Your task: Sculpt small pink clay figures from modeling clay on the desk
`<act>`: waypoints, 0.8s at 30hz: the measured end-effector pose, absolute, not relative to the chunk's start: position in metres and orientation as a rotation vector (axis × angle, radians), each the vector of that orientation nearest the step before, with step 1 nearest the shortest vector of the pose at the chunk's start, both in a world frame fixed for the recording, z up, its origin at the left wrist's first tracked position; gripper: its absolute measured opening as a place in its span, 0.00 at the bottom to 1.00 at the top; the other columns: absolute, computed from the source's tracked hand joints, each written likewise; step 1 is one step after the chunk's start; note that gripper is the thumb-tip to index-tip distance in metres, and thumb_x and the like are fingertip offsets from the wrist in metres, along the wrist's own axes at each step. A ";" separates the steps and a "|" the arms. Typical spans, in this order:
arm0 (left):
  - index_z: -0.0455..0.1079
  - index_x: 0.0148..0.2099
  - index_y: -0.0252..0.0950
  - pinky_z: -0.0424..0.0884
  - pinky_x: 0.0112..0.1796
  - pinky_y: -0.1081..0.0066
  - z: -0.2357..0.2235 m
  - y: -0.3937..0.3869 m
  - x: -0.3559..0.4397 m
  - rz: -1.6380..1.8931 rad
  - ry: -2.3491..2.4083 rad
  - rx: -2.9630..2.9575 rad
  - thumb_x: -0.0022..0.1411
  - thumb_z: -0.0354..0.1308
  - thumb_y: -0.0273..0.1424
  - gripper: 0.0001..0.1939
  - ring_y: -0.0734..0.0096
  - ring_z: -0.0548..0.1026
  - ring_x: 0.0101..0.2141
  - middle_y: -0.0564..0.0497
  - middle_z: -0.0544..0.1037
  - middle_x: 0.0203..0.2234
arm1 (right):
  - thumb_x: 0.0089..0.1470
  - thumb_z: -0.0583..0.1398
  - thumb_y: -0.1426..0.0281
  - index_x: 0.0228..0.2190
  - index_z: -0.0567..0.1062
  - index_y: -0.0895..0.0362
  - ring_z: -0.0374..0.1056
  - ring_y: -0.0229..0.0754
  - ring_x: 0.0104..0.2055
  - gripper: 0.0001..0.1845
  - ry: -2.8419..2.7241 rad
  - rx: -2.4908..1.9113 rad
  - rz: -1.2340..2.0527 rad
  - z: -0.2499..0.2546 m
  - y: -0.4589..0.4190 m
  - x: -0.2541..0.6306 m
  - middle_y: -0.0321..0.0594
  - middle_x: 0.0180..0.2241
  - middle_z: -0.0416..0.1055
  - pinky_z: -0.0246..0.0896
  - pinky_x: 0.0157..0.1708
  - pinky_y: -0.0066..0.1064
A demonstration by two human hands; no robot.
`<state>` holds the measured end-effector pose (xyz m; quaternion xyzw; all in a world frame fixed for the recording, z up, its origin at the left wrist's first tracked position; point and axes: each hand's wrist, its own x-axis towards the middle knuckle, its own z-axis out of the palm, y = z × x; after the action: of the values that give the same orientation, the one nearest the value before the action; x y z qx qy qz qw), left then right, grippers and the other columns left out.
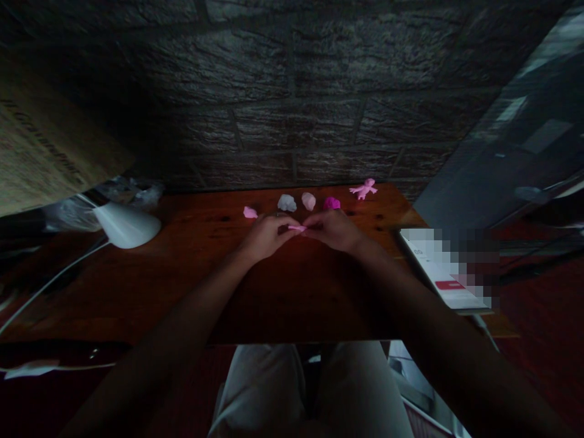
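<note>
Two hands come together at the centre of the clock: the left hand (269, 233) and right hand (334, 228) each pinch one end of a thin pink strip (297, 227), probably modelling clay, though the dim light blurs it. Gripping both ends likely steadies so slight a piece. Beyond them on the tabletop (314, 292), a bright pink lump (250, 212) sits at ten o'clock, a greyish-white lump (287, 202) at eleven, a pale pink lump (309, 201) at twelve and a magenta lump (332, 202) near one; this spacing seems meant to separate the colours within reach. At two, a pink figurine (364, 189) stands apart, presumably safe from elbows. Printed brown packaging (50, 128) looms at ten o'clock, its contents hidden, above crumpled clear plastic (143, 190).
</note>
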<state>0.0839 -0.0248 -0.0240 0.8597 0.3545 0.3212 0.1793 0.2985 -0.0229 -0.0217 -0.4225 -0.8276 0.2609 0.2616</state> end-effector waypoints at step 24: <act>0.81 0.44 0.34 0.75 0.34 0.70 -0.031 -0.018 0.084 0.773 0.984 1.750 0.61 0.67 0.33 0.11 0.72 0.78 0.30 0.47 0.85 0.34 | 0.54 0.65 0.75 0.33 0.82 0.56 0.74 0.41 0.35 0.05 -2.131 -1.042 0.706 -0.026 -0.021 0.293 0.39 0.33 0.80 0.65 0.37 0.32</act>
<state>0.0839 -0.0175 -0.0311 0.7159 0.4024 0.3162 0.4750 0.2927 -0.0210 -0.0256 -0.3979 -0.8137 0.2694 0.3270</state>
